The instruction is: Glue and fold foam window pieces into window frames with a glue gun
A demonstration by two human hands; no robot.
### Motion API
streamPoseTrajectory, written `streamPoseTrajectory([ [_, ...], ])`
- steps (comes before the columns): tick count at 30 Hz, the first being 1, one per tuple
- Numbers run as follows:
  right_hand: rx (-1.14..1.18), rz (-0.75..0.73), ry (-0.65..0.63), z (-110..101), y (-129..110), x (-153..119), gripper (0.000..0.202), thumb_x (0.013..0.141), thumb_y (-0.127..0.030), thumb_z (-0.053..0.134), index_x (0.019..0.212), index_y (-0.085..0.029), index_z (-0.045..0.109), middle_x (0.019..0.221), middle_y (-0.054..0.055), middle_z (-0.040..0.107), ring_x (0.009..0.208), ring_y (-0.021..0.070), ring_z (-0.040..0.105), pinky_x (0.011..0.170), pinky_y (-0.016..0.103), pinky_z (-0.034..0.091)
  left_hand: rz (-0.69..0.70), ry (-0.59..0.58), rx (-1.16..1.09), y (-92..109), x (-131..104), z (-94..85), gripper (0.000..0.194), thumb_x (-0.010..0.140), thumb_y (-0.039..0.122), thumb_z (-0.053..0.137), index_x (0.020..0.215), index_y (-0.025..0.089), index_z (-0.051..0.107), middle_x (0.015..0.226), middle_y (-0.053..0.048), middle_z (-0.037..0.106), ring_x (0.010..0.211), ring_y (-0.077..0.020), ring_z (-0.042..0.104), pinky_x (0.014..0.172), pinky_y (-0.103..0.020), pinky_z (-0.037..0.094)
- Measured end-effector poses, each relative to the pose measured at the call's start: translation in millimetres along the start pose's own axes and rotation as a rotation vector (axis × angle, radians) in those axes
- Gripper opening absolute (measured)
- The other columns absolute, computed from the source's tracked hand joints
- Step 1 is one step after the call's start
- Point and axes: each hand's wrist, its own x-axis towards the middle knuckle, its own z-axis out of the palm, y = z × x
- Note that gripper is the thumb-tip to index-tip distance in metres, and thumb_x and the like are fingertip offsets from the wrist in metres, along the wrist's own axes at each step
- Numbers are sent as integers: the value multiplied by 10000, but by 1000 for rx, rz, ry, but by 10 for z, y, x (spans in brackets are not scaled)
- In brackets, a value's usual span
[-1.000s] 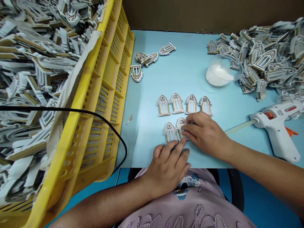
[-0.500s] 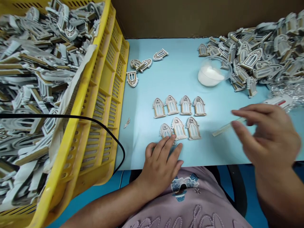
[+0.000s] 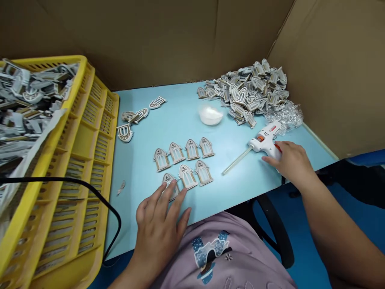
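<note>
My left hand (image 3: pixel 158 220) lies palm down at the table's front edge, fingers spread. Its fingertips rest on the lower part of a small arched window piece (image 3: pixel 169 180), the leftmost of the near row. Two more arched pieces (image 3: pixel 188 176) stand beside it, and a far row of several arched pieces (image 3: pixel 176 153) lies behind. At the right, my right hand (image 3: pixel 293 162) is closed around the handle of a white hot glue gun (image 3: pixel 264 138). The gun lies on the table, a translucent glue stick (image 3: pixel 237 160) jutting from its rear toward the arched pieces.
A yellow crate (image 3: pixel 81 132) heaped with similar pieces stands at the left, a black cable (image 3: pixel 90 186) crossing it. Several loose pieces (image 3: pixel 140 115) lie near the crate. Behind are a bowl of white material (image 3: pixel 210 115), a big pile (image 3: pixel 252 90), crumpled clear plastic (image 3: pixel 287 116) and cardboard walls (image 3: pixel 168 40).
My right hand has come down from above the glue stick onto the glue gun's handle. The view has shifted right and back. My left hand stays by the same arched piece.
</note>
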Motion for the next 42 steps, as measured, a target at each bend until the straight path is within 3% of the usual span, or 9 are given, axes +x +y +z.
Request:
streamPoseTrajectory([
  [4, 34, 32, -23, 85, 2, 173, 726, 783, -593, 665, 1264, -52, 608, 1229, 234, 615, 1163, 419, 538, 951, 509, 452, 17, 7, 0, 74, 19, -59, 442, 891, 249, 674, 1320, 228, 571, 1410, -170, 578, 1286, -368, 542, 982, -531, 407],
  [8, 108, 10, -25, 86, 3, 219, 453, 772, -486, 671, 1025, -111, 677, 993, 171, 662, 925, 347, 610, 787, 451, 488, 35, -4, -3, 123, -18, -76, 426, 898, 232, 658, 1314, 228, 567, 1392, -168, 592, 1293, -359, 539, 983, -528, 403],
  [19, 539, -48, 111, -85, 73, -279, 452, 720, -358, 690, 1137, -184, 661, 1200, 128, 645, 1125, 372, 546, 947, 522, 435, 59, -61, -195, 198, 149, -89, 412, 923, 252, 600, 1331, 244, 540, 1398, -129, 578, 1281, -317, 533, 1003, -502, 424],
  [22, 774, -12, 115, -112, 190, -424, 440, 723, -338, 719, 1147, -236, 663, 1250, 98, 642, 1121, 357, 585, 922, 519, 475, 7, -146, -372, 254, 326, -112, 387, 944, 299, 561, 1330, 283, 542, 1395, -86, 579, 1283, -283, 529, 1027, -483, 446],
  [26, 1180, 4, 99, -116, 315, -571, 571, 810, -495, 670, 1323, -298, 519, 1327, 101, 616, 1045, 322, 665, 769, 476, 589, -117, -301, -612, 424, 609, -103, 346, 941, 369, 533, 1273, 305, 605, 1376, -59, 595, 1284, -273, 534, 1045, -482, 450],
  [32, 1554, -37, 70, -126, 335, -707, 699, 824, -536, 652, 1437, -368, 364, 1384, 75, 566, 1364, 315, 474, 947, 527, 574, -445, -576, -1163, 915, 1289, 27, 334, 896, 416, 578, 1152, 220, 665, 1144, -85, 708, 1013, -213, 668, 855, -327, 504],
  [34, 1609, -37, 18, -107, 326, -760, 698, 814, -504, 683, 1428, -353, 389, 1389, 90, 562, 1356, 324, 479, 963, 540, 564, -596, -664, -1375, 1097, 1576, 125, 384, 918, 486, 536, 1133, 187, 644, 1143, -105, 702, 899, -185, 693, 683, -265, 485],
  [38, 1673, -39, -98, -73, 332, -891, 592, 855, -450, 644, 1398, -318, 448, 1393, 123, 561, 1332, 337, 499, 962, 556, 553, -669, -738, -1413, 1375, 2053, 428, 585, 913, 671, 430, 1098, 136, 578, 1063, -153, 710, 709, -172, 702, 503, -226, 414],
  [42, 1755, -77, -122, -122, 384, -1005, 548, 827, -529, 627, 1315, -302, 526, 1403, 137, 539, 1377, 372, 436, 913, 566, 564, -695, -786, -1345, 1524, 2279, 770, 489, 882, 595, 559, 1026, 127, 573, 1025, -157, 709, 636, -162, 686, 442, -209, 365],
])
